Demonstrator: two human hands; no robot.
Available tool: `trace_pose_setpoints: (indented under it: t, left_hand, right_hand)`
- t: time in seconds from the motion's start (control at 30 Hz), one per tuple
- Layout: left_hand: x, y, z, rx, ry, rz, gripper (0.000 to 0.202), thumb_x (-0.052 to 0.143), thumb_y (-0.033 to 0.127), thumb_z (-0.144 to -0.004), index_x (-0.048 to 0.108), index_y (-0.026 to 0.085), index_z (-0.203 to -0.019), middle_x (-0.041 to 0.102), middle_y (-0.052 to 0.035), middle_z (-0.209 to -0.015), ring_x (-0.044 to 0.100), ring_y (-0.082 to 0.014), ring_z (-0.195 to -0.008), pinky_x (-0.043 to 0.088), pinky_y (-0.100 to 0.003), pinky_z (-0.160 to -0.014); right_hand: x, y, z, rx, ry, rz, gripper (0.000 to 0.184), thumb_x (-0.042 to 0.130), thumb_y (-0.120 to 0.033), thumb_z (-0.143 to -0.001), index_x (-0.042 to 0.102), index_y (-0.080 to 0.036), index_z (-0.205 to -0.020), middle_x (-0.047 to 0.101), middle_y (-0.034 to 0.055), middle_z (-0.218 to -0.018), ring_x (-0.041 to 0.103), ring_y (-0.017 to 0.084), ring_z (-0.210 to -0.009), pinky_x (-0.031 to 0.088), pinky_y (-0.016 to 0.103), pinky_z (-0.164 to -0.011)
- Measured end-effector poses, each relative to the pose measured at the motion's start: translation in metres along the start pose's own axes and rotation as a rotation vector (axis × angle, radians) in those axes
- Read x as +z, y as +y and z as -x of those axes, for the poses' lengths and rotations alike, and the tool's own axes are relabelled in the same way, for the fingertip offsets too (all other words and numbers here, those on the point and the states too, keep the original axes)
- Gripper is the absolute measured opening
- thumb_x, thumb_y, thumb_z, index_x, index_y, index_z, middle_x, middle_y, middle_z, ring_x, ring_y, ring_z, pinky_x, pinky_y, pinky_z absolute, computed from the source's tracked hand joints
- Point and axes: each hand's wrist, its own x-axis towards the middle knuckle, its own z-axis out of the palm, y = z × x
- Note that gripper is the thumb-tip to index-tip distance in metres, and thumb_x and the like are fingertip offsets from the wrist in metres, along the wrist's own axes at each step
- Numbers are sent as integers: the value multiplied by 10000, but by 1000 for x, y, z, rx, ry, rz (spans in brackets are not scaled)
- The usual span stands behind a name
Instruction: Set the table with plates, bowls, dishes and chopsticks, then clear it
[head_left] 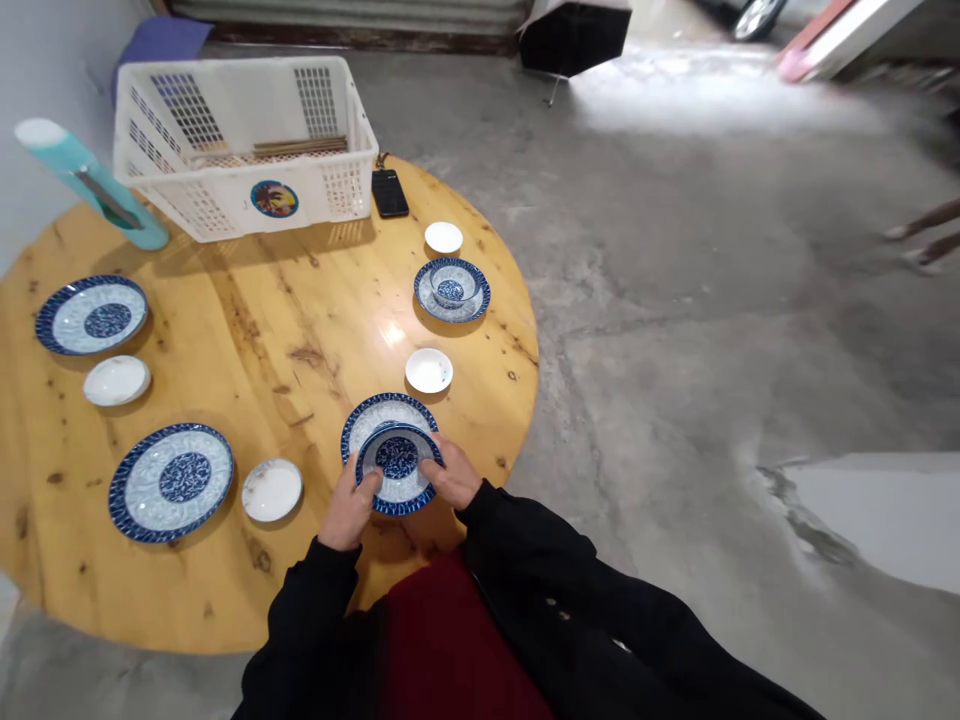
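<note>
Both forearms, in black sleeves, reach forward from the lower edge of the view and converge on a blue-and-white bowl (397,458) at the near right part of the round wooden counter (300,310). The left hand (349,508) comes up from the lower left, its wrist fairly straight, its thumb laid over the near left rim and its other fingers mostly hidden at the side of the bowl. The right hand (453,474) comes in from the right, its forearm slanting up and to the left across the counter's edge; its thumb presses on the right side of the bowl, and the remaining fingers wrap the outer wall. Each hand thus pinches the bowl's rim between thumb and fingers, the two grips facing each other. The bowl tips toward the wearer, so its dark patterned centre shows.

The bowl is over the near part of a blue-rimmed plate (385,407), whose far rim shows beyond it; whether the two touch cannot be told. A small white dish (429,371) sits just beyond that plate, and another white dish (272,490) lies to the left of the left hand. Farther along the right edge of the counter, a second patterned bowl (451,286) stands in a smaller-looking plate (427,306).
</note>
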Motion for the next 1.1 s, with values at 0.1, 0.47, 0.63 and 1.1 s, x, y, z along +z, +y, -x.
trace_pose_setpoints:
  t: [0.1, 0.47, 0.63, 1.1]
  left_hand:
    - [-1, -3, 17, 62, -44, 5, 462, 441, 402, -843, 546, 153, -1218, 655, -100, -1203, 598, -251, -1106, 482, -375, -955]
    - [6, -26, 61, 169, -278, 62, 394, 474, 349, -796, 556, 131, -1113, 654, -111, -1102, 598, -249, -1056, 463, -387, -972]
    - [28, -26, 71, 188, -363, 77, 330, 495, 296, -789, 588, 138, -1063, 666, -97, -1034, 601, -246, -994, 470, -399, -934]
    - [220, 28, 73, 220, -612, -135, 294, 491, 216, -790, 576, 135, -1060, 645, -84, -1034, 583, -226, -997, 460, -361, -929]
  right_hand:
    - [0, -5, 22, 13, -12, -27, 275, 456, -212, -711, 616, -192, -935, 638, 47, -884, 577, 212, -841, 472, 324, -786]
    - [34, 2, 120, 126, 267, -269, 323, 472, -247, -711, 637, -192, -983, 697, 35, -893, 618, 206, -821, 506, 331, -780]
    - [27, 17, 148, 210, 356, -350, 313, 503, -266, -684, 647, -175, -947, 700, 51, -882, 624, 227, -845, 507, 349, -792]
    - [-121, 109, 225, 358, 603, -419, 322, 542, -378, -652, 644, -152, -857, 700, 59, -767, 623, 225, -738, 511, 340, -724]
